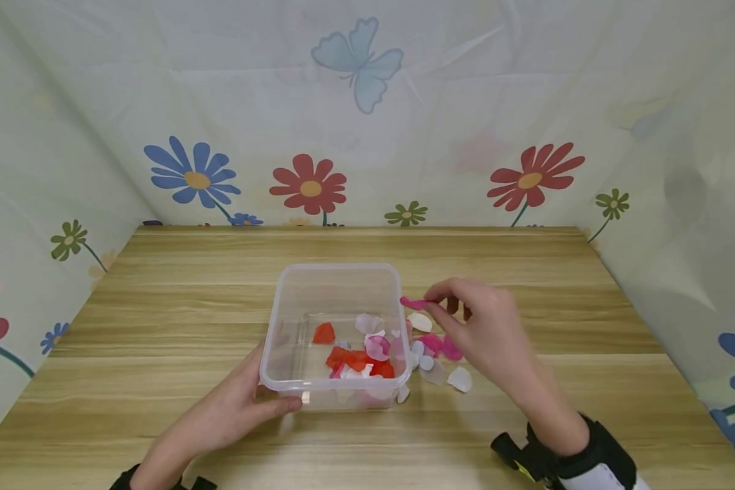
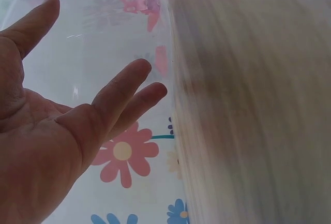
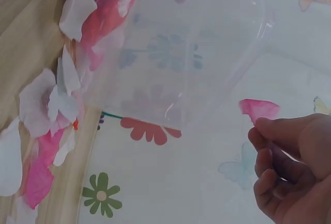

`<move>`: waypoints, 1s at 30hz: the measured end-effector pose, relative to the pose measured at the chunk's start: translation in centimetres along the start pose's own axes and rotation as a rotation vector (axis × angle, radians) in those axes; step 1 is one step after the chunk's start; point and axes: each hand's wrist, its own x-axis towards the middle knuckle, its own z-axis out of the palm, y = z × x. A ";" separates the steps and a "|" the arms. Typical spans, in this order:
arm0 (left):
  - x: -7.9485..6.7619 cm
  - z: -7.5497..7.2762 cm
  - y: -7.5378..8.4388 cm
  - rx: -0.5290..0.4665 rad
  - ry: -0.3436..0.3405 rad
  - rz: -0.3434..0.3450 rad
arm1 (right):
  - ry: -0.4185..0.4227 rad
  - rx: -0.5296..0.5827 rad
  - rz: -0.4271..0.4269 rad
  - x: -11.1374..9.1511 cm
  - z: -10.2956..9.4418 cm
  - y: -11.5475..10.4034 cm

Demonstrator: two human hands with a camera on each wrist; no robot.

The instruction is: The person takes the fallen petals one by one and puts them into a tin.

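Note:
A clear plastic container (image 1: 337, 393) stands on the table with red, pink and white petals (image 1: 356, 357) lying inside it. My left hand (image 1: 245, 401) is at its near left corner, thumb along the front wall; in the left wrist view the fingers look straight and spread against the clear side. Between thumb and index finger, my right hand (image 1: 486, 327) pinches a bright pink petal (image 1: 413, 303) at the container's right rim. The right wrist view shows that pink petal (image 3: 258, 107) raised above the table, the other fingers curled in.
Loose white and pink petals (image 1: 431, 347) lie on the wooden table (image 1: 177, 306) along the container's right side, beneath the right hand. A white flower-printed curtain (image 1: 441, 102) encloses the table at the back and both sides.

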 end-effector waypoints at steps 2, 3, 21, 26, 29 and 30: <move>0.0 0.0 0.0 -0.004 -0.003 0.003 | 0.027 0.019 -0.051 -0.1 0.1 -0.4; 0.0 0.0 0.0 -0.006 -0.004 0.004 | 0.038 0.029 -0.075 -0.1 0.2 -0.6; 0.0 -0.1 0.3 -0.041 -0.005 -0.016 | 0.008 0.186 -0.227 -0.6 1.6 -1.9; 0.1 -0.1 0.4 -0.048 -0.006 -0.024 | -0.005 0.194 -0.223 -0.6 1.7 -1.9; 0.0 -0.1 0.4 -0.049 -0.005 -0.028 | -0.014 0.193 -0.221 -0.6 1.7 -1.9; 0.0 -0.1 0.4 -0.048 -0.005 -0.030 | -0.015 0.191 -0.222 -0.6 1.7 -1.9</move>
